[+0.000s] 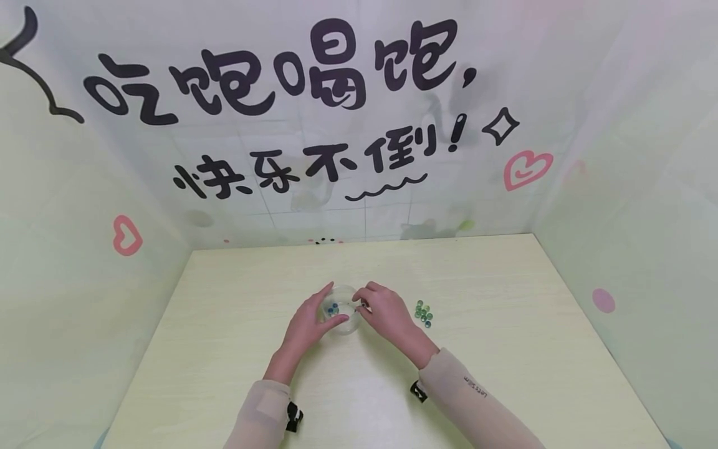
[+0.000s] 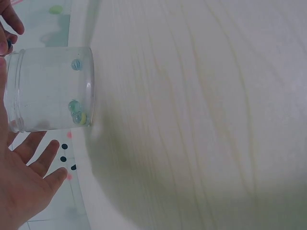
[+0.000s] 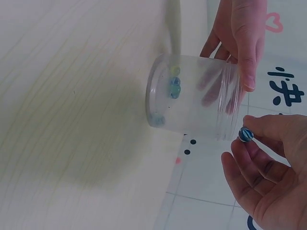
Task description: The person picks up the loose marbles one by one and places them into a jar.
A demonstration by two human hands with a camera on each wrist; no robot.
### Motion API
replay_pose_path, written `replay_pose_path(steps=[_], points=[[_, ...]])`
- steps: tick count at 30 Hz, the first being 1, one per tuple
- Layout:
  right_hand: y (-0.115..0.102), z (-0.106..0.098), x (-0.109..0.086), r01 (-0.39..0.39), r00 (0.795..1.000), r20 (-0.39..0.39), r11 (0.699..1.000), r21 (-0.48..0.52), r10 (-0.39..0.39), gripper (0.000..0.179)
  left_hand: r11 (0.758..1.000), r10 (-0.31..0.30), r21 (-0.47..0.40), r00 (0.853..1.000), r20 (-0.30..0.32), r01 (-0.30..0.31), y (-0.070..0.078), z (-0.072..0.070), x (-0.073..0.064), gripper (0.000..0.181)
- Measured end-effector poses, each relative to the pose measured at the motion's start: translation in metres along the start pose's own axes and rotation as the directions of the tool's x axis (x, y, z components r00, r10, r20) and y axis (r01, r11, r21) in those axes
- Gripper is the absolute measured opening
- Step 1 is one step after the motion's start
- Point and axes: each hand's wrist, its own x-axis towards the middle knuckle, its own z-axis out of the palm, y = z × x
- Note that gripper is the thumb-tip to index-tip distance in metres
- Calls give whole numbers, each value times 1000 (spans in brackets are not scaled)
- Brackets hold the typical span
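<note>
A clear, round plastic jar stands upright on the table. My left hand holds it near the top from the left, thumb on the near side and fingers round the far side. At the right of the rim is my right hand, pinching a dark blue marble with white streaks between thumb and fingertips. The right wrist view has that marble right beside the jar's mouth. Several glass marbles, blue, green and yellowish, lie on the jar's bottom.
A loose cluster of green and blue marbles lies on the pale wood-grain table, right of my right hand. Behind the table hangs a white printed backdrop, with similar sheets along both sides.
</note>
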Motion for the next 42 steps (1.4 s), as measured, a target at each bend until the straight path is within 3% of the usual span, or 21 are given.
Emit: replay_pose_path(steps=[17, 42], points=[[-1, -1, 1, 14, 1000, -11, 1000, 21, -13, 17, 1000, -12, -3, 1000, 8, 12, 0, -1, 0, 86], [-5, 8, 9, 15, 1000, -2, 1000, -26, -15, 16, 1000, -10, -10, 1000, 0, 10, 1, 0, 0, 85]])
